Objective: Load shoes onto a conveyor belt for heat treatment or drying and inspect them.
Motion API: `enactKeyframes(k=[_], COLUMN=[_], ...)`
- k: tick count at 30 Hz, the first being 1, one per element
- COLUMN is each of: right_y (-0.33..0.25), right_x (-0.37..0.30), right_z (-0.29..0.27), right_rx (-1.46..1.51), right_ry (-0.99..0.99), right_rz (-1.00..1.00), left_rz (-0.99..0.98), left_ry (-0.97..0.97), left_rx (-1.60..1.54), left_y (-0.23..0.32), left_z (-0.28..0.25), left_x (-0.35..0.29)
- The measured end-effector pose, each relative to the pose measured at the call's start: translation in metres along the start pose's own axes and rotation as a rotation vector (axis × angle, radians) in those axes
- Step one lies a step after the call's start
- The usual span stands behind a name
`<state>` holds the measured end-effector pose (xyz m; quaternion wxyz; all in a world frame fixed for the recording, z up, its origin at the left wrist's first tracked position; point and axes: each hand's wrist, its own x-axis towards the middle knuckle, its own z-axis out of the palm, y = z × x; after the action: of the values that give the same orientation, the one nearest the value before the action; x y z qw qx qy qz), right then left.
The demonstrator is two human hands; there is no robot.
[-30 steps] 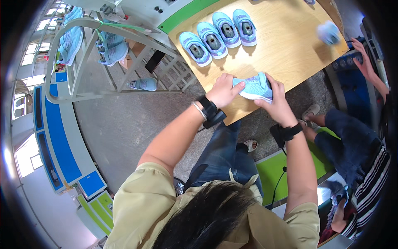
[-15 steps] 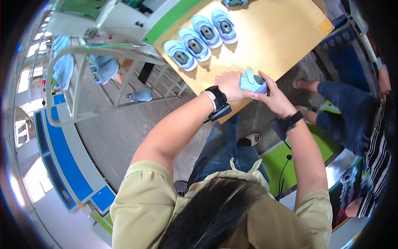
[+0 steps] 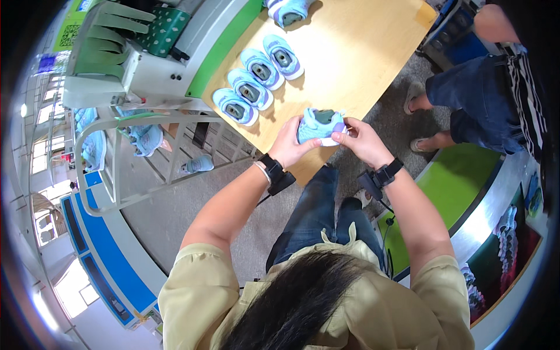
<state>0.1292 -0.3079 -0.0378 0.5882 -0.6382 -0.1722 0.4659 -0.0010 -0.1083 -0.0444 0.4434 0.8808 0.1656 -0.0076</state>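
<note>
Between my hands is a small light blue shoe with a dark inside and a pale sole, held above the near end of the wooden table. My left hand grips its left end, thumb along the near side. On its other end, my right hand closes with the thumb against the sole edge. Several matching shoes stand in a slanting row on the table, left of and beyond my hands. Farther off, another blue shoe lies at the table's far edge.
A grey metal rack with more blue shoes stands at the left. Behind it is a white machine with a green edge. On the right a person in dark shorts stands beside a green-topped surface.
The shoe in my hands has turned, so its opening now faces up more. Both hands have moved left and a little nearer. The whole view has shifted, showing more of the machine.
</note>
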Motion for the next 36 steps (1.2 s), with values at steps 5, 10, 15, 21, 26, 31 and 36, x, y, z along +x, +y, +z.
enactKeyframes(k=[5, 10, 15, 21, 26, 31, 36], right_y=[-0.026, 0.017, 0.024, 0.027, 0.009, 0.009, -0.008], right_x=[-0.018, -0.032, -0.024, -0.021, -0.025, -0.006, -0.009], right_z=[0.011, -0.009, -0.002, 0.009, 0.002, 0.026, 0.044], right_rx=[-0.586, -0.981, -0.431, -0.742, -0.944, -0.637, -0.809], right_ry=[0.046, -0.079, 0.063, 0.106, 0.043, 0.045, 0.091], right_rz=[-0.600, -0.704, -0.299, -0.393, -0.376, -0.295, -0.162], left_rz=[0.239, 0.445, -0.039, -0.018, -0.125, -0.026, -0.100], left_ry=[0.239, 0.056, 0.283, 0.271, 0.186, 0.025, 0.013], left_rx=[0.285, 0.749, 0.215, 0.238, 0.279, 0.272, 0.271], left_y=[0.024, 0.015, 0.031, 0.032, 0.035, 0.024, 0.035], left_z=[-0.012, -0.017, -0.007, 0.006, 0.002, -0.008, -0.012], left_x=[-0.020, -0.063, -0.034, -0.018, -0.021, -0.015, -0.016])
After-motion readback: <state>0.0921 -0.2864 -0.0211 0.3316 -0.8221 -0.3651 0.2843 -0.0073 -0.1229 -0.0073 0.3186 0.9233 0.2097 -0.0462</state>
